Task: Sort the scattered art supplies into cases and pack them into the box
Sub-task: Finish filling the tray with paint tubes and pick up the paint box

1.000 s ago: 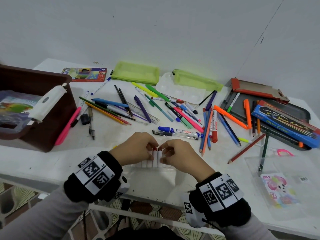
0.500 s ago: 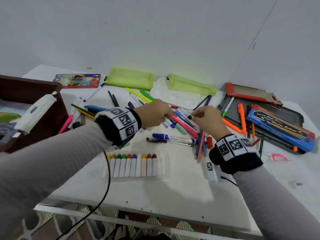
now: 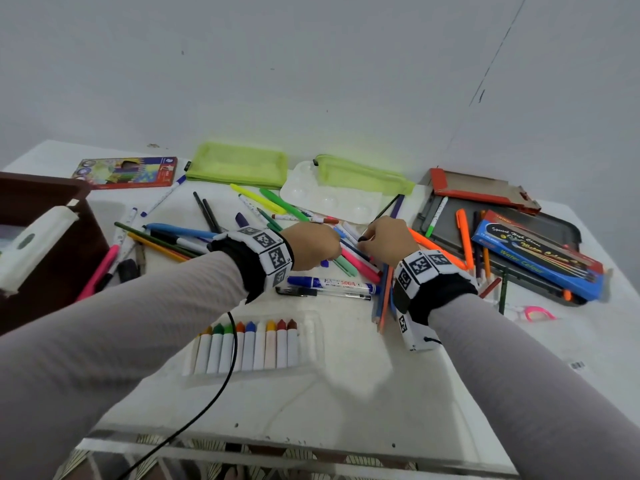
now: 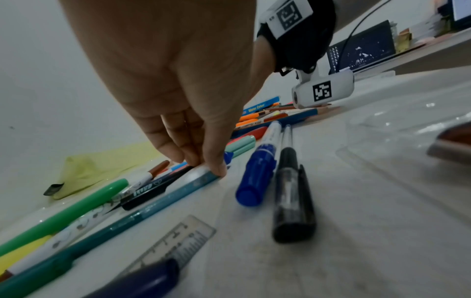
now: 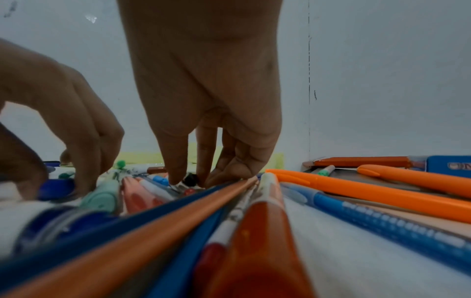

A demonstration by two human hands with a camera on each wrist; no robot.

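Teal pen is now pinched by the left hand, the right hand seemingly nipping a small black-capped pen, both having left the filled crayon tray to gather pens.

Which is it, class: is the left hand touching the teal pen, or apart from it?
Touching. The left wrist view shows the left hand with its fingertips pressed on the end of the teal pen.

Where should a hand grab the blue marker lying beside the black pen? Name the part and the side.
Grip the blue marker at its white mid-barrel, pinching from above across its width. It lies flat on the table, and the black pen lies close along its near side, so a sideways approach would knock that.
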